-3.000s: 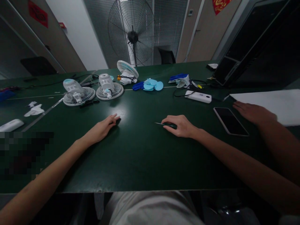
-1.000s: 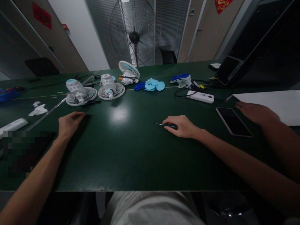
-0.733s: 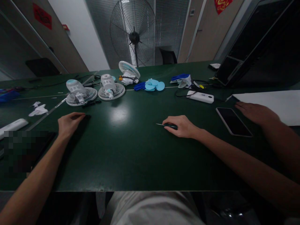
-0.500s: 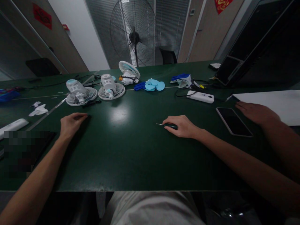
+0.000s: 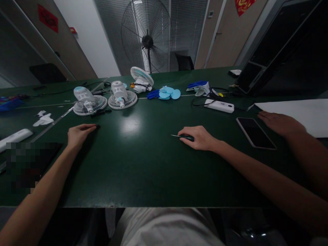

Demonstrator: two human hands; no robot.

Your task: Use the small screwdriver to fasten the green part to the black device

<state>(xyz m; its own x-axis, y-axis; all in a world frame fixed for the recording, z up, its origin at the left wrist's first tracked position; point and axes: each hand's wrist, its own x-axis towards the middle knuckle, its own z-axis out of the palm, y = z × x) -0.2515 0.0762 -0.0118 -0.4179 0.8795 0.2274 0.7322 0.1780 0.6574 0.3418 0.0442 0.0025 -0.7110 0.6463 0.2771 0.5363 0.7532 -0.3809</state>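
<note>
In the head view, my right hand [image 5: 198,137] rests on the dark green table, closed round the dark handle of a small screwdriver [image 5: 187,137]. Its thin metal shaft points left. Over on the left, my left hand [image 5: 80,134] is closed in a pinch, with a tiny dark thing at the fingertips that is too small to name. Just beyond that hand lie two small white fans, one fan [image 5: 89,104] on its grille at the left and another fan [image 5: 122,99] beside it.
A third fan [image 5: 142,80], light-blue fan blades [image 5: 169,93] and blue-and-white gloves [image 5: 201,87] sit farther back. To the right are a white power bank [image 5: 219,106], a phone [image 5: 256,133] and a co-worker's hand [image 5: 282,123] by a white sheet [image 5: 297,112]. A black monitor-like case [image 5: 282,51] stands behind.
My left hand has shifted very slightly to the right, keeping its pinch. The right hand and the screwdriver have stayed in place.
</note>
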